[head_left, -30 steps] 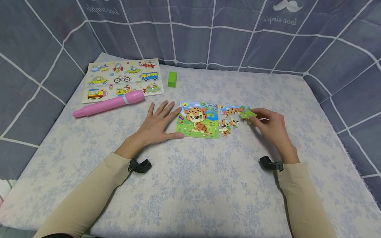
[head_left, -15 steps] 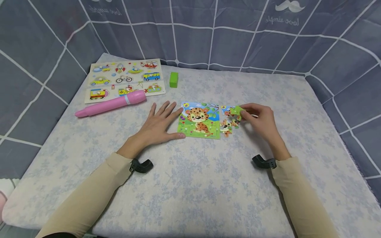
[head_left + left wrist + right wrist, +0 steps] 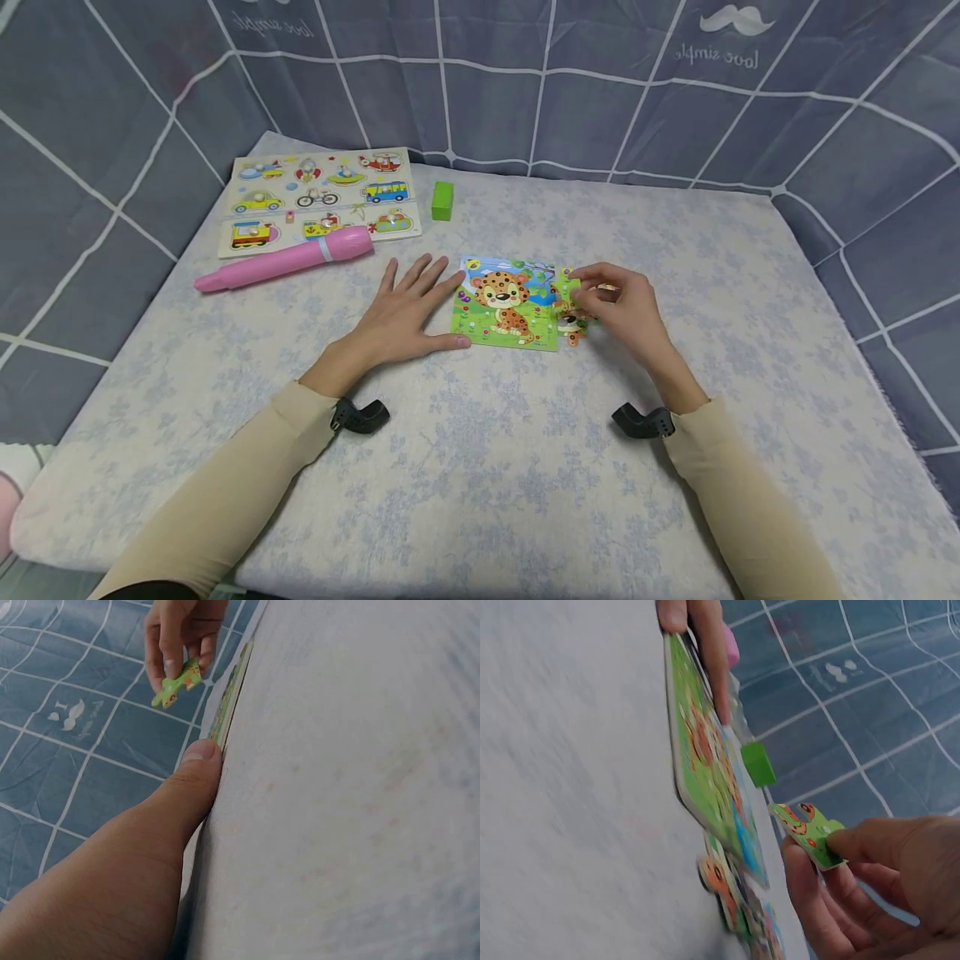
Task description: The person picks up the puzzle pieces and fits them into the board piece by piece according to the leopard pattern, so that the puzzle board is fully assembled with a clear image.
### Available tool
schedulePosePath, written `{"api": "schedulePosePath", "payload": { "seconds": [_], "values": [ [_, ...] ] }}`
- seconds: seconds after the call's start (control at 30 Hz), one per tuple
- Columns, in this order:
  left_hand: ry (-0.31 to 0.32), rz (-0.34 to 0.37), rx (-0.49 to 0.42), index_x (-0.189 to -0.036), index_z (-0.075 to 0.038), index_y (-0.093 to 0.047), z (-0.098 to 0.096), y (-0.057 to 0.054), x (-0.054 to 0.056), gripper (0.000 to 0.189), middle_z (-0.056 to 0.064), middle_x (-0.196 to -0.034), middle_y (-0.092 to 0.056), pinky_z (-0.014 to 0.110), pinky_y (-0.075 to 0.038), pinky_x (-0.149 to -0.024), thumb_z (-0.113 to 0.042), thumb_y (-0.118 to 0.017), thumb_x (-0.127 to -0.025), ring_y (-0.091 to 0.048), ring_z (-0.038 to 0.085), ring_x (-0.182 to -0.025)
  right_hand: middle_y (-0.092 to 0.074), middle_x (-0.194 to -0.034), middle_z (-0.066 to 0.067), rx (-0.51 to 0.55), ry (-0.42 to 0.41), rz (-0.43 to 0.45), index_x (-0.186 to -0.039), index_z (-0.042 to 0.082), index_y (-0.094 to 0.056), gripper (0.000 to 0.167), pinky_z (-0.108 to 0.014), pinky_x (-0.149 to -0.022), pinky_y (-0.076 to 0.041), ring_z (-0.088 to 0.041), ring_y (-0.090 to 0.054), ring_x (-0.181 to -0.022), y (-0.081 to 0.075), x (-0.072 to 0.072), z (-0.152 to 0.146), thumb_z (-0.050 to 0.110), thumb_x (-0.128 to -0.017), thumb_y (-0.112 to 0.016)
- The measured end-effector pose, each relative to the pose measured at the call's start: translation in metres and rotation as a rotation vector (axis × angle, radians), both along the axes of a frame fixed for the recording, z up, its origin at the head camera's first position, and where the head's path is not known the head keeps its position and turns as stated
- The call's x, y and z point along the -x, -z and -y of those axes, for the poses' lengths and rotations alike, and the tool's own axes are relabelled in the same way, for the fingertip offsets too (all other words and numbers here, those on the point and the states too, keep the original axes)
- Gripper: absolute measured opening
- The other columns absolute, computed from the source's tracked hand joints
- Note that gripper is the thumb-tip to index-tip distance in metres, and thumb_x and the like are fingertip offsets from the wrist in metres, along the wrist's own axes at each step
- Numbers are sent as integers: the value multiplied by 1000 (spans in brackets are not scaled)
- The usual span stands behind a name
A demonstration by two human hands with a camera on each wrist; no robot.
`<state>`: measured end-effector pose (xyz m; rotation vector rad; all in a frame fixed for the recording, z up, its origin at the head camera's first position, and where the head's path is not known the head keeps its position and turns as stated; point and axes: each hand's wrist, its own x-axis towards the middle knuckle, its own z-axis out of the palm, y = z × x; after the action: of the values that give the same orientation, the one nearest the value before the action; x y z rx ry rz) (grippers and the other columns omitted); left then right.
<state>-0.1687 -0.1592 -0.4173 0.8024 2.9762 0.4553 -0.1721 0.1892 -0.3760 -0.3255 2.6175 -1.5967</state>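
My left hand (image 3: 397, 321) lies spread on the table, its thumb and index finger touching the left edge of a square puzzle board (image 3: 491, 327) that pictures a spotted leopard cub. Just right of the board, my right hand (image 3: 626, 312) pinches a green puzzle piece (image 3: 810, 834) between thumb and fingers. That piece shows a bit of orange spotted pattern and is held above the table, apart from the board. Beneath the right hand lie several loose puzzle pieces (image 3: 724, 889), partly hidden by it in the head view and touching or close to the board's right edge.
At the back left is a wooden vehicle puzzle (image 3: 317, 198) with knobbed pieces. A pink pen-shaped object (image 3: 285, 262) lies across its front edge. To its right stands a green block (image 3: 442, 202). Grey-blue gridded cloth (image 3: 495, 108) hangs behind and beside the table.
My right hand has moved left, carrying the green puzzle piece from beyond the loose pieces to beside the board's right edge. The left hand keeps its place on the board.
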Motion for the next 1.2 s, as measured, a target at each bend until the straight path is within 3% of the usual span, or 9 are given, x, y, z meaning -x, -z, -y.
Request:
{"api": "schedulePosePath", "payload": {
  "seconds": [0.1,0.23,0.37,0.5,0.67,0.83,0.97,1.1,1.2],
  "values": [
    [-2,2,2,-170,-27,-22,0,0,0,105,10,-178,-15,66,7,-128,-78,-63,-89,-5,33,-166,-68,-108,-15,29,15,38,-123,1,-73,27,-33,-78,-65,-11,-79,-83,2,-7,9,16,-101,-71],
    [-4,8,0,-170,-27,-22,0,1,-1,104,10,-178,-15,66,8,-128,-77,-64,-89,-5,33,-166,-74,-102,-19,2,22,19,-115,0,-75,22,-33,-68,-64,-10,-78,-74,8,-16,23,14,-99,-74],
    [-7,13,-4,-170,-26,-22,1,0,-2,104,10,-178,-15,66,8,-128,-76,-64,-89,-5,33,-166,-78,-92,-17,-79,6,-57,-108,2,-77,16,-31,-59,-60,-15,-74,-66,16,-20,35,13,-96,-77],
    [-5,10,-4,-170,-25,-23,1,-1,-2,104,11,-177,-16,66,7,-128,-75,-65,-90,-6,34,-165,-76,-84,-9,-211,25,-176,-102,5,-78,12,-28,-59,-54,-17,-69,-66,20,-22,40,14,-94,-80],
    [0,3,-8,-170,-24,-24,1,-3,-2,104,12,-177,-17,67,7,-128,-74,-66,-89,-6,35,-165,-69,-84,-11,-294,21,-323,-100,3,-79,15,-35,-67,-46,-21,-59,-68,24,-22,39,13,-91,-84],
    [1,0,-8,-170,-24,-24,0,-2,-1,104,12,-177,-17,67,7,-128,-75,-66,-89,-6,34,-165,-73,-103,-12,-311,-110,-437,-108,4,-81,24,-41,-75,-55,-26,-66,-84,26,-24,37,14,-87,-88],
    [2,-5,-11,-170,-25,-24,0,-1,-1,104,11,-177,-17,67,7,-128,-75,-65,-89,-6,34,-165,-74,-113,-12,-348,-212,-482,-110,4,-81,26,-45,-93,-56,-28,-66,-101,26,-25,36,14,-87,-88],
    [0,-5,-9,-170,-25,-24,0,-1,0,104,11,-177,-17,67,6,-128,-75,-65,-89,-6,34,-165,-73,-113,-13,-370,-250,-510,-109,2,-82,24,-49,-110,-49,-31,-66,-107,26,-25,35,13,-87,-86],
    [1,-1,-4,-170,-25,-23,0,0,1,104,11,-177,-16,67,7,-128,-75,-65,-89,-6,34,-165,-73,-111,-14,-379,-271,-547,-108,1,-82,23,-52,-116,-45,-32,-67,-107,27,-24,35,11,-88,-86]
  ]
}}
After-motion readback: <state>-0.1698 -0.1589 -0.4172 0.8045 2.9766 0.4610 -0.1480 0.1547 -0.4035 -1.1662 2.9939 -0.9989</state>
